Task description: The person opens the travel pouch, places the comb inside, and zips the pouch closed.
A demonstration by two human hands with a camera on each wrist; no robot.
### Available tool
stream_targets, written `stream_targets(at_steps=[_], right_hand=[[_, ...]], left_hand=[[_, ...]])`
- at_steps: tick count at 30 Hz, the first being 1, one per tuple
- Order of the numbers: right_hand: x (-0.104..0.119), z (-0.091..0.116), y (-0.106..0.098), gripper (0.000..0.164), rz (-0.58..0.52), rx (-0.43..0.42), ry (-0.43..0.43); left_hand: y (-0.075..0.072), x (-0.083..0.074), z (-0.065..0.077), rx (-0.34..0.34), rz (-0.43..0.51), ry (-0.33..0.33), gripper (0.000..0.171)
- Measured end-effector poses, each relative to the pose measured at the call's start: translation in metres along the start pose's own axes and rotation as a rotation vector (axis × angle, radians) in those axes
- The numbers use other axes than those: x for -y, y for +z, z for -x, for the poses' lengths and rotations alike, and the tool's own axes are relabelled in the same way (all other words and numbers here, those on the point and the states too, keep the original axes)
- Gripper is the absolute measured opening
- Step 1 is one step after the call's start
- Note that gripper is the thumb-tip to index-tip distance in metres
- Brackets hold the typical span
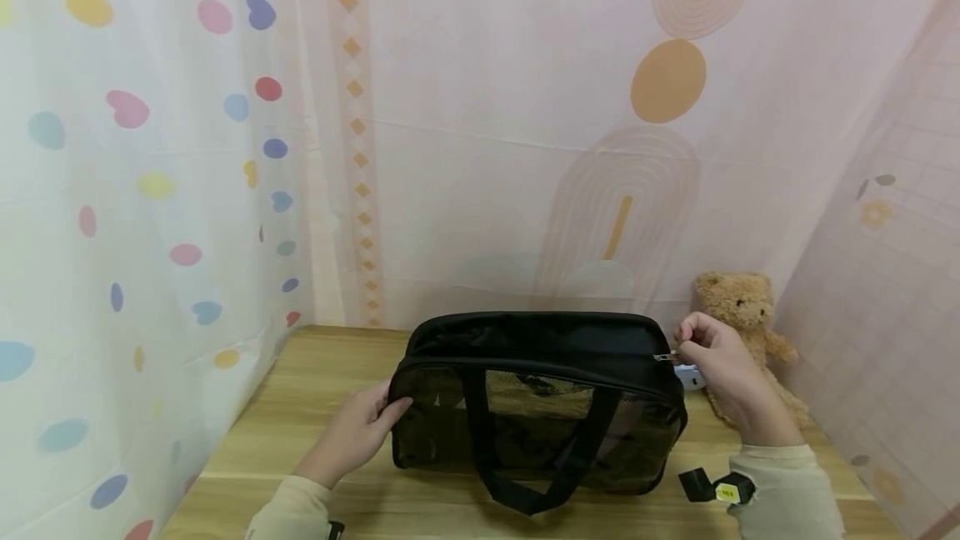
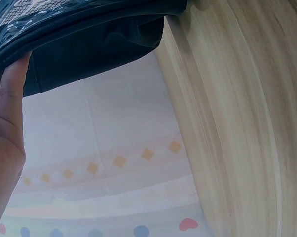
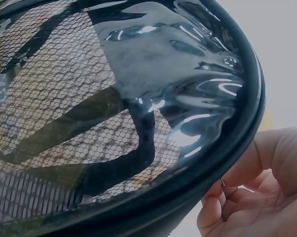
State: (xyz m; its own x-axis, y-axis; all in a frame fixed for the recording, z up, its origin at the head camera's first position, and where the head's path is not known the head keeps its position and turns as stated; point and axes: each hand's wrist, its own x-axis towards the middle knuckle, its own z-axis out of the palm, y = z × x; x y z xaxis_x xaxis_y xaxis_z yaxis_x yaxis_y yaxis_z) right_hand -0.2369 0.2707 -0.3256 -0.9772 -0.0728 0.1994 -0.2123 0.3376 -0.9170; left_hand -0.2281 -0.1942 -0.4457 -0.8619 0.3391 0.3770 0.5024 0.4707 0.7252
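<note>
A black bag [image 1: 570,432] with see-through plastic and mesh panels stands on the wooden table, its strap handle [image 1: 528,494] hanging down in front. At the bag's left end my left hand [image 1: 358,432] grips the edge, thumb on the front and the other fingers partly hidden behind. My right hand [image 1: 720,361] is at the top right corner, where it pinches the metal zipper pull [image 1: 664,357]. In the right wrist view the curled right fingers [image 3: 242,197] hold a small bit of metal beside the bag's dark piping. The bag's contents are hard to make out.
Behind the right hand a tan teddy bear [image 1: 738,298] sits against the curtain. A pale blue item [image 1: 690,377] lies partly hidden between bag and right hand. Patterned curtains [image 1: 465,190] enclose the wooden table [image 1: 322,365] at the back and both sides.
</note>
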Motion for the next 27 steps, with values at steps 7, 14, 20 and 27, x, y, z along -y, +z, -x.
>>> stream_targets(at_steps=[7,14,20,27], right_hand=[[-0.003,0.001,-0.005,0.019,-0.025,-0.014,0.0],[-0.005,0.003,-0.009,0.019,-0.036,-0.017,-0.015],[-0.009,0.005,-0.012,0.019,-0.037,-0.023,-0.027],[-0.012,0.007,-0.017,0.019,-0.033,-0.024,-0.014]], left_hand=[[0.001,0.001,-0.001,0.001,0.006,0.024,0.013],[0.0,0.002,0.0,0.003,0.012,0.016,0.015],[0.0,0.002,0.0,0.005,0.019,0.022,0.014],[0.0,0.003,0.0,-0.009,0.005,0.038,0.013]])
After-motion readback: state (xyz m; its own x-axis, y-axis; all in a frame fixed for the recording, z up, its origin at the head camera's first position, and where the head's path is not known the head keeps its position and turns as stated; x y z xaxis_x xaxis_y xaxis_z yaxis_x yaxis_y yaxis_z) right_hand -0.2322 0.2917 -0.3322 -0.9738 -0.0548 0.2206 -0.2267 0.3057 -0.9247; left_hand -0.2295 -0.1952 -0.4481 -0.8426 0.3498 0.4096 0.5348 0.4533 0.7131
